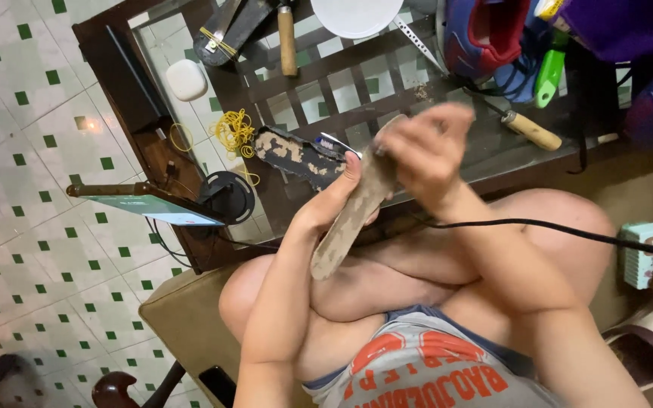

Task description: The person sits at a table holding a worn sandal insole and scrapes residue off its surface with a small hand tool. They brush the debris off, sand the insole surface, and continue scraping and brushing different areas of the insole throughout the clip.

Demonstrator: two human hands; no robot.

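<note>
My left hand (pixel 339 198) grips a worn, patchy brown shoe insole (pixel 345 227) around its middle and holds it up over my crossed legs. Over the insole's upper end, my right hand (pixel 426 151) is blurred and closed; what it holds is hidden. A second insole (pixel 296 155), dark with tan patches, lies on the glass tabletop just beyond my left hand, with a small blue-and-white tube (pixel 334 143) beside it.
The dark wooden table (pixel 153 151) carries yellow rubber bands (pixel 234 132), a white case (pixel 187 79), a white plate (pixel 355 15), wooden-handled tools (pixel 530 130), a sandal (pixel 232 30) and blue-red shoes (pixel 485 34). A phone on a stand (pixel 164 208) sits at the table's edge. A black cable (pixel 561 230) crosses my knee.
</note>
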